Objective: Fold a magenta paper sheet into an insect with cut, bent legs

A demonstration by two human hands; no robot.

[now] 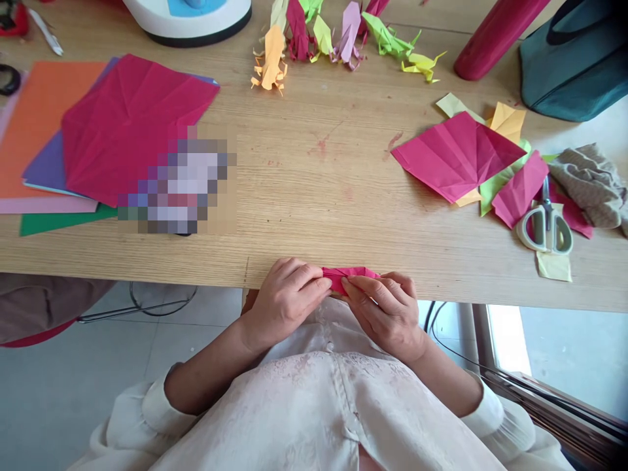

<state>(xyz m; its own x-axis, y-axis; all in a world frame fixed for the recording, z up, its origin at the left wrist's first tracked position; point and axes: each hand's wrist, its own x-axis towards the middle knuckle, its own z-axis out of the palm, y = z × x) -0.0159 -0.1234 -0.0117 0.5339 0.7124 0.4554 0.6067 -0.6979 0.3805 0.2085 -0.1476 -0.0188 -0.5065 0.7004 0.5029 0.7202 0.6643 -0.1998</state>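
A small folded piece of magenta origami paper (pixel 349 272) lies between my two hands at the table's front edge. My left hand (pixel 293 297) grips its left end, with the thumb hidden beneath. On the right, my right hand (pixel 387 313) pinches the paper's lower and right side, its fingertips pressed onto the folds. Part of the paper is covered by the fingers of both hands.
Several folded paper insects (pixel 269 60) stand at the back. Colored sheets (pixel 130 118) and a pixelated item (pixel 184 186) lie left. Paper scraps (pixel 458 157), scissors (pixel 545 226) and a grey cloth (pixel 591 183) lie right, near a magenta cylinder (pixel 495 39) and a teal container (pixel 572 75).
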